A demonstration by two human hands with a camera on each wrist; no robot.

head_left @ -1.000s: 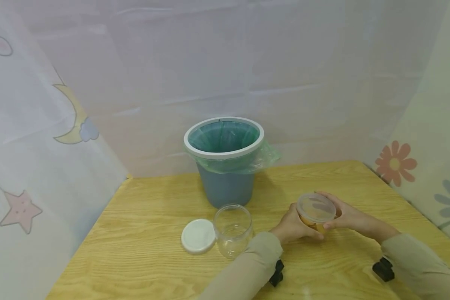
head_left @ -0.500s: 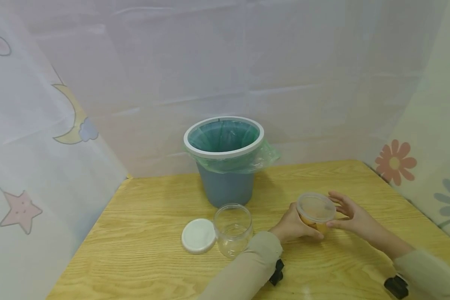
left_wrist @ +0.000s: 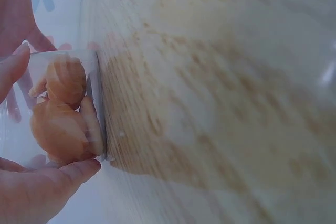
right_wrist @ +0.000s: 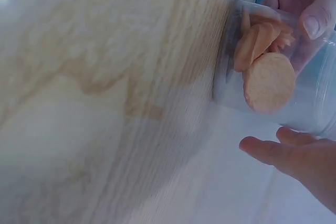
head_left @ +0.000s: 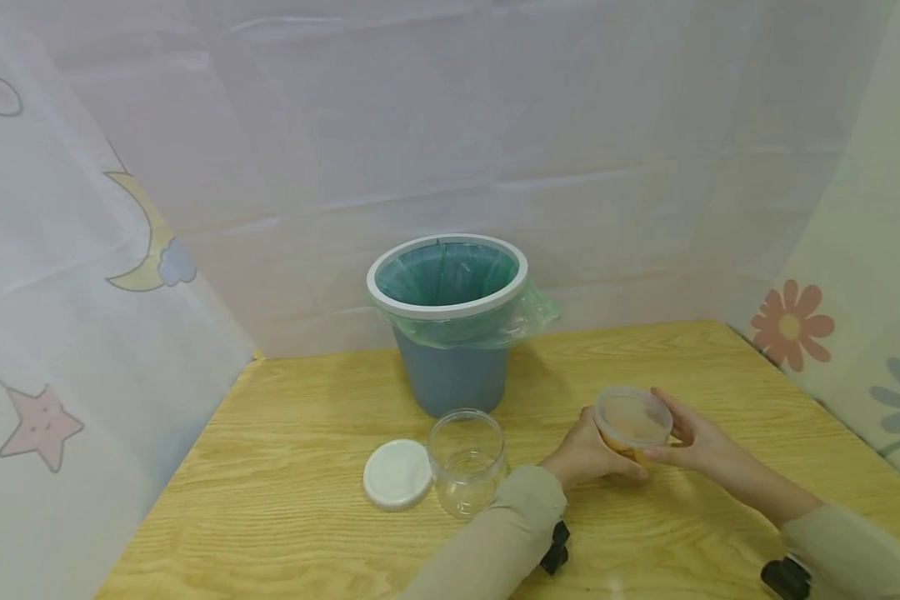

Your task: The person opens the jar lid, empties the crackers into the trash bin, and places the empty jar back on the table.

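Lidded biscuit tub (head_left: 632, 423) upright, 4 o'clock in head view. My left hand (head_left: 587, 450) grips wall, presumably steadying it; right hand (head_left: 692, 438) spread at rim, firm hold I cannot tell. Uncovered jar (head_left: 465, 477) at tub's 9 o'clock, likely placed within easy reach.

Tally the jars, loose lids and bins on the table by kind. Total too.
Clear, see-through round jars: 2 (the held jar with orange-brown pieces inside, and the standing jar)
Flat round white lid lying loose: 1
Blue-grey round bin with a white rim and green plastic liner: 1
Total: 4
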